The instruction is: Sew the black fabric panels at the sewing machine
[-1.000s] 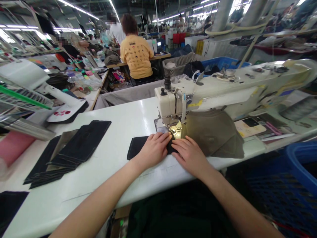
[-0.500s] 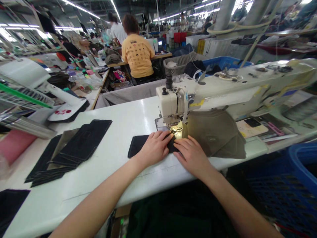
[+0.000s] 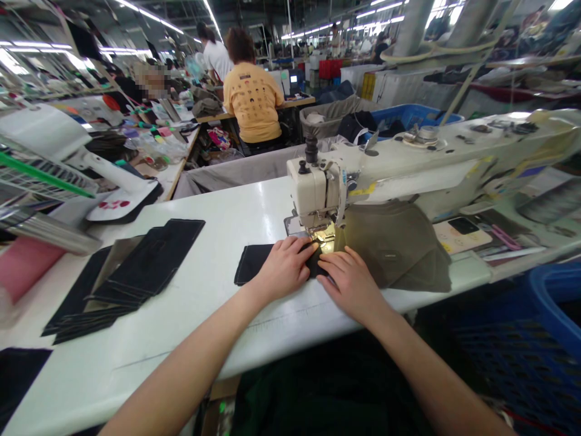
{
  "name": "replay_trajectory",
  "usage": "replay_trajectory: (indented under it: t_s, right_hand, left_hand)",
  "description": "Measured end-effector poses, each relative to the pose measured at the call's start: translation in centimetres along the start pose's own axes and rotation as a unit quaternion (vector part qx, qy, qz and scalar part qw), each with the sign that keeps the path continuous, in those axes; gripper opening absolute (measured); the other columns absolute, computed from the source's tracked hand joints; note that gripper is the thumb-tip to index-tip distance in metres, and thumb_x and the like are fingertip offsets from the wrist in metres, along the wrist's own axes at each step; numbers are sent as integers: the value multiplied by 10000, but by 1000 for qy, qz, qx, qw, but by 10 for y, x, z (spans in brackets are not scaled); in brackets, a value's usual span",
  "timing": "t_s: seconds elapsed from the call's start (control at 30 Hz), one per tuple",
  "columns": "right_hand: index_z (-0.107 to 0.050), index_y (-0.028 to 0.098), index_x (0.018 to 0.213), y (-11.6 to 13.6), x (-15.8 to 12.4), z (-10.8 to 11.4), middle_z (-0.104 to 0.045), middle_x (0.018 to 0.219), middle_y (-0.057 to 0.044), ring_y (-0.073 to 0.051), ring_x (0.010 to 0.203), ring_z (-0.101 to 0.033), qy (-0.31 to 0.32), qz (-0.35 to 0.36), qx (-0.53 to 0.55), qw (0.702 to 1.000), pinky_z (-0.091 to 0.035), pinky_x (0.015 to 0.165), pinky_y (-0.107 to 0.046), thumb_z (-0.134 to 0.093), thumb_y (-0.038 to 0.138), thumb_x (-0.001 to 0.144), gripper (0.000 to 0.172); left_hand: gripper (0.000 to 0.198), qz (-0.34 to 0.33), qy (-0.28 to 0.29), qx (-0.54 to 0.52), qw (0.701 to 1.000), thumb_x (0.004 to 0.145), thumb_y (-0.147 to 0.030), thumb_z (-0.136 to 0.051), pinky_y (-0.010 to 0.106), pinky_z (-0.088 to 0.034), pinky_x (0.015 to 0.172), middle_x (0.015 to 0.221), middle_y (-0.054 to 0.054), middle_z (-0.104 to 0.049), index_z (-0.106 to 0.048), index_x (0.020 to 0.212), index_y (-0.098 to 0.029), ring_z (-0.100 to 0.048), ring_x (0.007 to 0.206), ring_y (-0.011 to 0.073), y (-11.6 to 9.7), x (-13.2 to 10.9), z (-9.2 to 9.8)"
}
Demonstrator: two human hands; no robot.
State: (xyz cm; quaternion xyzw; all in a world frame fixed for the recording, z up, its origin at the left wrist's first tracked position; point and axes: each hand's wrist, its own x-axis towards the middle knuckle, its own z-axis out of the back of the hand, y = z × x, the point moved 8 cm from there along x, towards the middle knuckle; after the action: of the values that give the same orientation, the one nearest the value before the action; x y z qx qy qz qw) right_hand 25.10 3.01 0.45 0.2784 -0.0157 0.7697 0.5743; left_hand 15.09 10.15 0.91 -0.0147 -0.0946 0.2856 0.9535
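My left hand (image 3: 285, 267) lies flat, fingers together, on a small black fabric piece (image 3: 252, 261) in front of the white sewing machine (image 3: 318, 191). My right hand (image 3: 350, 281) rests flat beside it, its fingertips on the same piece near the lit needle area (image 3: 325, 236). Both hands press the cloth down against the white table (image 3: 218, 212). Under the machine arm, right of the needle, lies an olive-brown fabric (image 3: 394, 245).
A stack of black cut pieces (image 3: 136, 272) lies on the table to the left. A phone and pens (image 3: 472, 233) sit at the right. A blue basket (image 3: 544, 339) stands at the lower right. A person in a yellow shirt (image 3: 252, 100) sits ahead, facing away.
Both hands have crept a little toward the needle with the black piece; otherwise nothing differs.
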Motion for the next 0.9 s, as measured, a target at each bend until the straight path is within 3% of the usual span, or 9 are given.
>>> replay_trajectory:
  t_s: [0.53, 0.9]
  right_hand:
    - [-693, 174, 1144, -4, 6, 0, -703, 1220, -97, -255, 1129, -605, 16, -6, 1, 1000, -363, 1125, -526, -576, 253, 971, 224]
    - [-667, 167, 1216, 1, -10, 4, -705, 1237, -81, -239, 1152, -598, 15, 13, -2, 1000, -341, 1139, -501, -529, 251, 1005, 266]
  left_hand:
    - [458, -1, 5, 17, 1000, 924, -214, -513, 459, -439, 1039, 1414, 107, -559, -569, 1378, -181, -486, 1257, 296, 0, 3, 1]
    - [397, -95, 12, -4, 995, 962, -185, -500, 449, -468, 1074, 1414, 110, -597, -578, 1349, -155, -548, 1271, 269, -32, -27, 4]
